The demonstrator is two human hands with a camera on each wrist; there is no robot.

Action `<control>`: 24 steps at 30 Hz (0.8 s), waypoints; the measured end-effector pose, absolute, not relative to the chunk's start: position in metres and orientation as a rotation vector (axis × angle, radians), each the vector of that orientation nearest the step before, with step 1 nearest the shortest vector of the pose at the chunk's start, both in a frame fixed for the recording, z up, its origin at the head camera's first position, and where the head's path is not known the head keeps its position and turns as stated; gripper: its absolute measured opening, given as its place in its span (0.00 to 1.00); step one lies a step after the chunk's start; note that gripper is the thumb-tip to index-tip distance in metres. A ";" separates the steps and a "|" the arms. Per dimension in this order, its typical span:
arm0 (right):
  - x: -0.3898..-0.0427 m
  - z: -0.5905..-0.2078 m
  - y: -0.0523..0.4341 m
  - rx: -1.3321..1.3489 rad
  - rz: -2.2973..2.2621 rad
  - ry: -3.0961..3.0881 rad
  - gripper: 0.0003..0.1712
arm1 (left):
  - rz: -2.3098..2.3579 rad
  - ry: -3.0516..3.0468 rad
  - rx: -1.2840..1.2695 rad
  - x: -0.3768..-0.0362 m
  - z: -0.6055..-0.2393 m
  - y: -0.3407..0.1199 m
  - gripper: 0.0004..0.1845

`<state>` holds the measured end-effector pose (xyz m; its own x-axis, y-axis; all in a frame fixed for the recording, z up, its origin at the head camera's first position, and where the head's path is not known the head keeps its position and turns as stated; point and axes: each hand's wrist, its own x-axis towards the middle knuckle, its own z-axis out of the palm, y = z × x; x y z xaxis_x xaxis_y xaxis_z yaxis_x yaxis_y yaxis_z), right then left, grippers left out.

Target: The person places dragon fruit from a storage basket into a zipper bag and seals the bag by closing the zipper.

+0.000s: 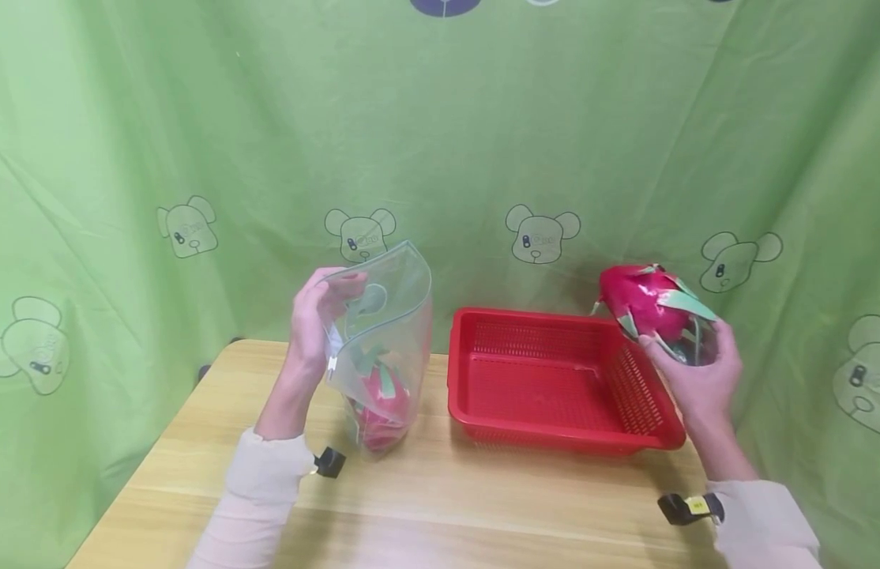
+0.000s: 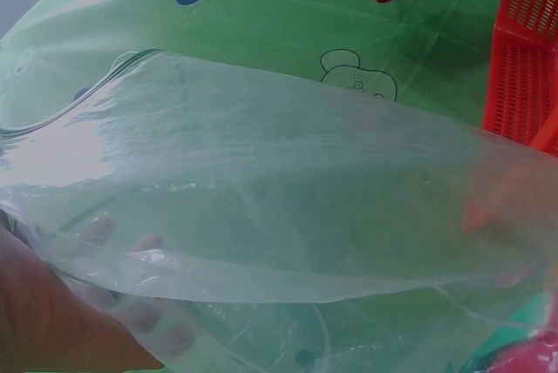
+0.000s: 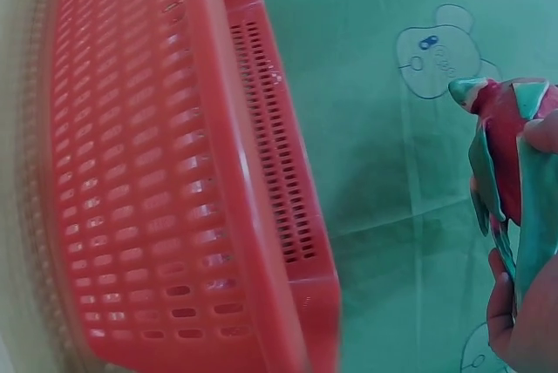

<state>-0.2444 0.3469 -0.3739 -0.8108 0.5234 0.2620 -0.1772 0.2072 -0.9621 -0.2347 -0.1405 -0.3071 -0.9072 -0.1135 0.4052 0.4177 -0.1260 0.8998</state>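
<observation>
From the head camera I see my left hand [image 1: 314, 328] raised upright, fingers curled around the upper edge of a clear plastic zip bag [image 1: 383, 348] standing on the light wooden table [image 1: 440, 506]. Its open mouth faces up, its long axis near vertical, and 1 pink dragon fruit with green scales [image 1: 383, 403] lies at its bottom. My right hand [image 1: 696, 371] is lifted above the far right corner of the red perforated plastic basket [image 1: 554, 379], fingers wrapped under a second pink-and-green dragon fruit [image 1: 649, 304], which tilts up and to the left. The basket sits just right of the bag. A green cloth printed with bear heads [image 1: 483, 142] hangs behind the table.
</observation>
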 end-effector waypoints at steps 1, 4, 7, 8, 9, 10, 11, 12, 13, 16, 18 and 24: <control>-0.243 -0.373 0.347 -0.317 1.669 -1.909 0.45 | -2.093 -1.796 -0.339 -0.235 -0.307 -0.141 0.22; -0.239 -0.368 0.348 -0.280 1.746 -1.807 0.46 | -2.092 -1.788 -0.340 -0.234 -0.308 -0.141 0.22; -0.235 -0.362 0.348 -0.233 1.770 -1.762 0.46 | -2.095 -1.777 -0.342 -0.233 -0.308 -0.142 0.23; -0.234 -0.360 0.348 -0.219 1.767 -1.760 0.47 | -2.095 -1.777 -0.341 -0.233 -0.308 -0.143 0.23; -0.232 -0.359 0.348 -0.208 1.750 -1.766 0.47 | -2.097 -1.775 -0.341 -0.233 -0.307 -0.143 0.23; -0.231 -0.357 0.348 -0.199 1.711 -1.787 0.47 | -2.097 -1.777 -0.341 -0.232 -0.307 -0.143 0.23; -0.229 -0.356 0.347 -0.191 1.671 -1.807 0.47 | -2.099 -1.779 -0.342 -0.232 -0.307 -0.143 0.23; -0.228 -0.355 0.347 -0.186 1.613 -1.835 0.47 | -2.099 -1.783 -0.344 -0.232 -0.307 -0.143 0.23; -0.226 -0.355 0.347 -0.180 1.551 -1.862 0.46 | -2.098 -1.787 -0.345 -0.233 -0.307 -0.144 0.23; -0.223 -0.354 0.348 -0.122 1.406 -1.893 0.47 | -2.096 -1.791 -0.348 -0.233 -0.307 -0.143 0.24; -0.222 -0.354 0.349 -0.082 1.350 -1.890 0.47 | -2.090 -1.792 -0.352 -0.233 -0.307 -0.143 0.23; -0.216 -0.350 0.353 0.021 1.290 -1.898 0.46 | -2.082 -1.797 -0.351 -0.234 -0.309 -0.144 0.24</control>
<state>-0.2164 0.3535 -0.3502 -0.6623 0.4086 0.6281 -0.4339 0.4743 -0.7660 -0.2336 -0.1443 -0.3090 -0.9017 -0.1127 0.4175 0.4295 -0.1210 0.8949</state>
